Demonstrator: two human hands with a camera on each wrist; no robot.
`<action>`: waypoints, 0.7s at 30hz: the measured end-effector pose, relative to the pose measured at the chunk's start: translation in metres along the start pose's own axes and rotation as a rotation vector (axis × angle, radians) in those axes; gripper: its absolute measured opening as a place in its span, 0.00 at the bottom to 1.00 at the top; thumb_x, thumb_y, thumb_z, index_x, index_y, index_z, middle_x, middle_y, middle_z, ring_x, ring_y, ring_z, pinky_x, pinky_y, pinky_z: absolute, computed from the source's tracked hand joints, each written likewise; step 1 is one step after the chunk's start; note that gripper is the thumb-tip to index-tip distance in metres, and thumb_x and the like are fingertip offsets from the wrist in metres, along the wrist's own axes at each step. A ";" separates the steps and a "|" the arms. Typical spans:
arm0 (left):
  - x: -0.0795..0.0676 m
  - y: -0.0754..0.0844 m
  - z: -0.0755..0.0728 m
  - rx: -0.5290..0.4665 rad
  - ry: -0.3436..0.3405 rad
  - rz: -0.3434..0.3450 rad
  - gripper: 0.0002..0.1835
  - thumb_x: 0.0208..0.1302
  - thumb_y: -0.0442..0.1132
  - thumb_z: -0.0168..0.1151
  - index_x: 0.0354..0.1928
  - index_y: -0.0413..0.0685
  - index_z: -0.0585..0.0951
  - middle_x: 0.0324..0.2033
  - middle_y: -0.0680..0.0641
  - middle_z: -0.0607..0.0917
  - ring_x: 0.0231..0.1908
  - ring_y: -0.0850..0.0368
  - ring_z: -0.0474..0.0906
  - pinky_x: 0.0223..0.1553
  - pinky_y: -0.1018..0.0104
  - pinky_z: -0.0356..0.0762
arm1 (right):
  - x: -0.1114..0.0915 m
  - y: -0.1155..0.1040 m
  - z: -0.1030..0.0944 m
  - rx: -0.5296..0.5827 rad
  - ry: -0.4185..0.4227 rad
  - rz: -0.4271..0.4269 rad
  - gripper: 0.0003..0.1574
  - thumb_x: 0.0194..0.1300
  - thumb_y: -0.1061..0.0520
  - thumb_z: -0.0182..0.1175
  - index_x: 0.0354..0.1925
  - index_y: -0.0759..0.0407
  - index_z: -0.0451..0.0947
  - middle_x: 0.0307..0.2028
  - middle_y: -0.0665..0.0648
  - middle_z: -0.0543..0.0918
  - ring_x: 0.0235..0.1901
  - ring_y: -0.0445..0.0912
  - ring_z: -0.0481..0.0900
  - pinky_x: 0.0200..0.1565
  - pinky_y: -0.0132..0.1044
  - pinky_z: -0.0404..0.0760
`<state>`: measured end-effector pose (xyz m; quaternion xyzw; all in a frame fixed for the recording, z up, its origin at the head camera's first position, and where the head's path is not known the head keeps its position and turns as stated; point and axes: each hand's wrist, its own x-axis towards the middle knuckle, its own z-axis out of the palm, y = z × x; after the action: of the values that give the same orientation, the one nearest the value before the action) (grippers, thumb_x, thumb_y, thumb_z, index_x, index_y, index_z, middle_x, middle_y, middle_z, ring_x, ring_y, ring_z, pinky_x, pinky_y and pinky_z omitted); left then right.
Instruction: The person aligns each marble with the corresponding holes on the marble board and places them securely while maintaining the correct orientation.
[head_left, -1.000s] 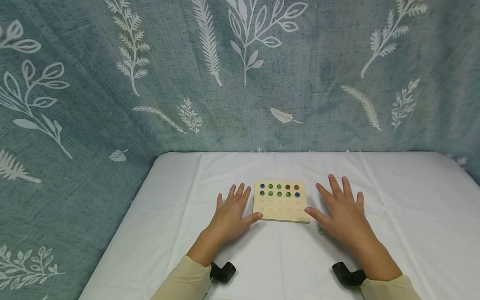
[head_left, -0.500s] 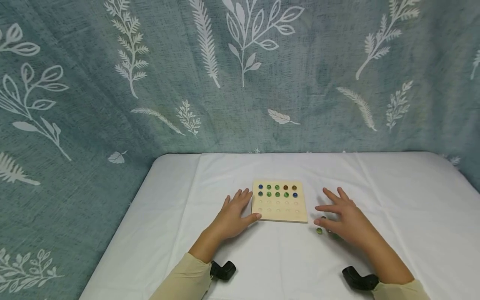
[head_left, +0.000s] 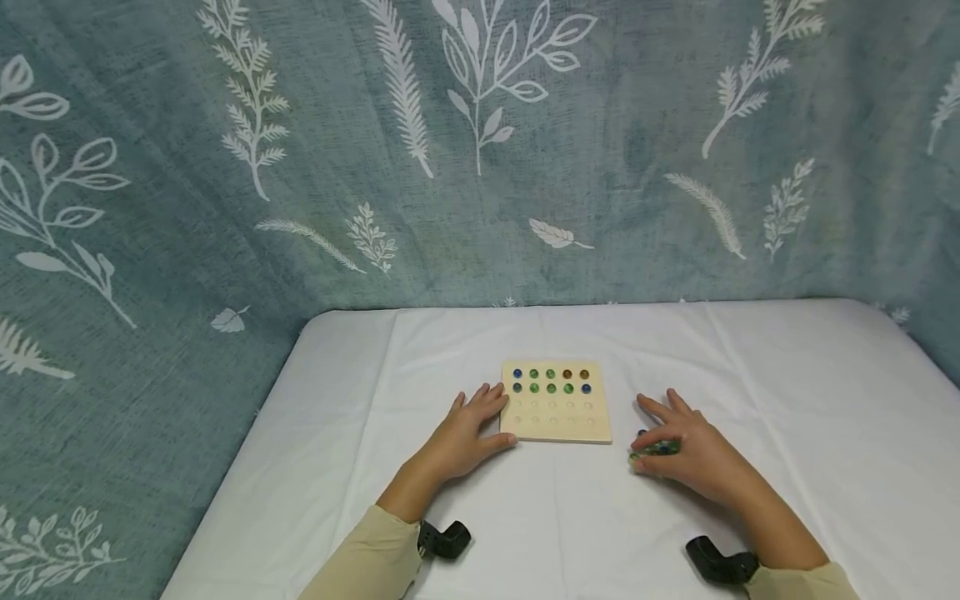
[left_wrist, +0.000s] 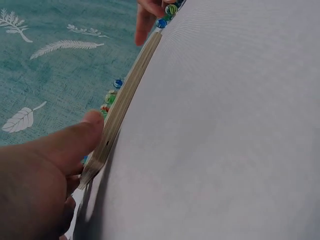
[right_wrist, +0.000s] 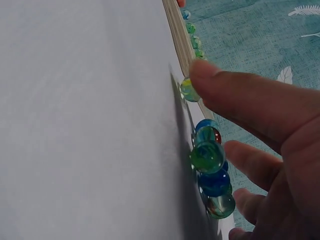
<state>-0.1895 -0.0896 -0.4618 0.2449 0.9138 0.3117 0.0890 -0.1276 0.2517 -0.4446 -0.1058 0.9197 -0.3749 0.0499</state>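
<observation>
A pale wooden board (head_left: pixel 555 429) with rows of round hollows lies mid-table, glass marbles filling its two far rows. My left hand (head_left: pixel 459 446) holds its near left corner, thumb (left_wrist: pixel 82 137) against the front edge and fingers along the left side. Right of the board, my right hand (head_left: pixel 701 454) pinches a yellow-green marble (right_wrist: pixel 189 90) between thumb and index finger, low over the cloth. The index fingertip is mostly hidden behind the thumb in the right wrist view. Several loose marbles, among them a green one (right_wrist: pixel 207 156) and a blue one (right_wrist: pixel 215 182), lie beneath its other fingers.
White cloth (head_left: pixel 450 342) covers the table. A blue-green curtain (head_left: pixel 622 167) with white leaf prints hangs behind it and along the left side. Black wrist mounts (head_left: pixel 446 542) sit at both sleeve cuffs, close above the cloth.
My right hand has gone from spread fingers to a thumb-and-index pinch on the yellow-green marble, lowering toward the loose marbles. My left fingers have drawn in against the board's left edge.
</observation>
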 end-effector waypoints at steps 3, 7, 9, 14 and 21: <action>0.001 -0.001 0.001 0.040 -0.017 0.009 0.40 0.65 0.57 0.63 0.74 0.50 0.64 0.76 0.54 0.57 0.77 0.56 0.46 0.78 0.51 0.36 | 0.000 0.001 0.001 -0.020 0.003 -0.008 0.14 0.48 0.45 0.77 0.34 0.47 0.89 0.71 0.68 0.64 0.74 0.72 0.39 0.67 0.76 0.37; 0.004 -0.001 0.002 0.096 -0.037 0.025 0.40 0.67 0.56 0.61 0.75 0.49 0.61 0.77 0.54 0.54 0.77 0.57 0.45 0.78 0.53 0.39 | -0.001 0.001 0.003 -0.034 0.009 -0.002 0.13 0.47 0.45 0.77 0.32 0.46 0.89 0.70 0.68 0.65 0.73 0.73 0.39 0.66 0.77 0.37; 0.005 -0.001 0.001 0.113 -0.046 0.037 0.40 0.67 0.56 0.60 0.76 0.49 0.60 0.77 0.54 0.54 0.77 0.56 0.45 0.78 0.54 0.41 | -0.001 0.001 0.003 -0.029 0.008 0.003 0.12 0.47 0.46 0.77 0.32 0.46 0.89 0.70 0.69 0.65 0.73 0.73 0.39 0.66 0.77 0.36; 0.007 0.000 -0.003 0.131 -0.076 0.048 0.39 0.68 0.55 0.60 0.75 0.50 0.61 0.77 0.54 0.54 0.76 0.57 0.48 0.78 0.55 0.44 | -0.002 -0.001 0.005 -0.030 0.008 0.010 0.10 0.48 0.47 0.77 0.31 0.45 0.89 0.70 0.70 0.65 0.73 0.74 0.39 0.66 0.77 0.37; 0.007 0.000 -0.008 0.124 -0.100 0.048 0.38 0.66 0.54 0.62 0.75 0.52 0.63 0.76 0.55 0.56 0.75 0.59 0.53 0.77 0.58 0.49 | -0.002 -0.001 0.005 -0.068 0.013 0.001 0.06 0.50 0.48 0.76 0.30 0.44 0.89 0.69 0.69 0.67 0.72 0.75 0.42 0.66 0.77 0.40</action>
<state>-0.1984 -0.0904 -0.4553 0.2868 0.9196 0.2440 0.1119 -0.1242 0.2481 -0.4471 -0.1045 0.9322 -0.3443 0.0406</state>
